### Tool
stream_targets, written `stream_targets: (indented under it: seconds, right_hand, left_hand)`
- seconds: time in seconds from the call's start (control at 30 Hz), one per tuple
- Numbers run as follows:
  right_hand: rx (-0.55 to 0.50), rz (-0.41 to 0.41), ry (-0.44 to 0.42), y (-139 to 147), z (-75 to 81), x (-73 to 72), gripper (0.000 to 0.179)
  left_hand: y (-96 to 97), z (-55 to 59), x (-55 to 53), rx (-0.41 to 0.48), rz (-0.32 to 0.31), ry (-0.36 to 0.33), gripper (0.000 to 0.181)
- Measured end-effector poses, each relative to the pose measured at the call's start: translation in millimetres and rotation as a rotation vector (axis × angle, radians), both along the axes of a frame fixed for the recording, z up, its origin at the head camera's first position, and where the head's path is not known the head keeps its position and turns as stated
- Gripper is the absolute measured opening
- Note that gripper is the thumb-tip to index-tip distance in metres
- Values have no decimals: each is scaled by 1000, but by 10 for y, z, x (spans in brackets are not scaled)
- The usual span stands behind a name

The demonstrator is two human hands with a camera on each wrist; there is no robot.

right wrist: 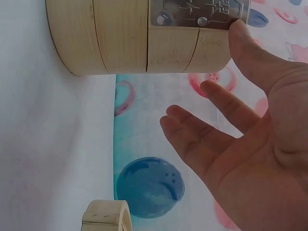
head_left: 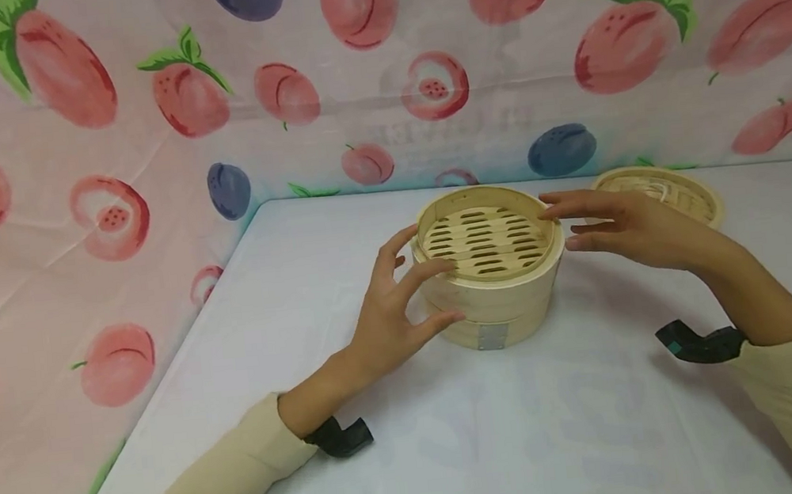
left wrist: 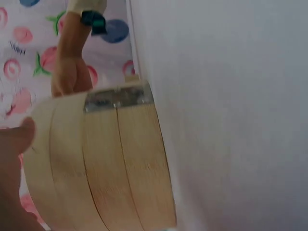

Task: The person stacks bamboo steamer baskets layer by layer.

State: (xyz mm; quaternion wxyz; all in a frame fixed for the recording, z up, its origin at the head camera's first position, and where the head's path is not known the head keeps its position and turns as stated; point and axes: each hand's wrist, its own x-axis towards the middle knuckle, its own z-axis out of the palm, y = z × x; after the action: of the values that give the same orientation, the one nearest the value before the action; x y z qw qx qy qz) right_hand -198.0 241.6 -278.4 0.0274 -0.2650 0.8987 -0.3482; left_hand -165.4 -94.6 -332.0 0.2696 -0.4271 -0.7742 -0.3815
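Note:
A round bamboo steamer (head_left: 517, 311) stands upright on the white table, its slatted top tier showing and a metal plate (head_left: 494, 337) low on its front. My left hand (head_left: 390, 315) spreads around its left side. Its fingers reach the rim and its thumb lies before the front wall. At the right rim is my right hand (head_left: 641, 230), fingers extended. In the right wrist view, one fingertip meets a metal plate (right wrist: 202, 13) near the top while the other fingers stand away from the wall. In the left wrist view, stacked bamboo bands (left wrist: 103, 163) show.
Behind the right hand, a woven bamboo lid (head_left: 702, 197) lies on the table (head_left: 529, 441). A fruit-printed cloth (head_left: 495, 86) hangs along the back and left side. Dark wrist devices (head_left: 702, 343) stick out below each forearm.

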Motion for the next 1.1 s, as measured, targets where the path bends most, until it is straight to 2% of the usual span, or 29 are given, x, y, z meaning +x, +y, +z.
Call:
stream_targets:
  seconds: [0.17, 0.43, 0.6, 0.83, 1.1]
  right_hand:
    - [11, -1, -2, -5, -4, 2, 38]
    - [-24, 31, 19, -7, -11, -2, 34]
    - [-56, 86, 34, -4, -15, -19, 32]
    - [-57, 104, 60, -21, -7, -17, 30]
    - [-63, 122, 92, -59, 23, 12, 30]
  left_hand:
    - [61, -4, 99, -53, -15, 58, 58]
    - [63, -2, 83, -46, -15, 97, 53]
    - [61, -4, 66, -23, -13, 81, 52]
    - [46, -25, 11, -9, -11, 79, 51]
    - [27, -13, -38, 16, -11, 30, 47]
